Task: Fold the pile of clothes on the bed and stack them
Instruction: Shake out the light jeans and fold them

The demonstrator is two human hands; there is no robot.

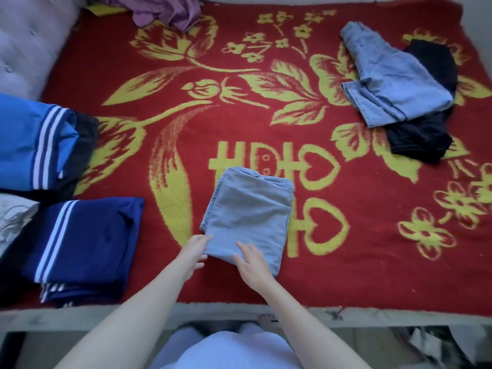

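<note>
A folded pair of light blue jeans lies on the red and yellow blanket near the bed's front edge. My left hand grips the near left corner of the jeans, its fingers curled on the cloth. My right hand rests flat on the near edge of the jeans, fingers spread. At the far right lie unfolded light blue jeans on top of a black garment. A crumpled purple garment sits at the far edge.
At the left stand folded stacks: a bright blue striped top over dark clothes, and a navy striped garment. A grey tufted headboard lines the left side. The wooden bed frame runs along the front.
</note>
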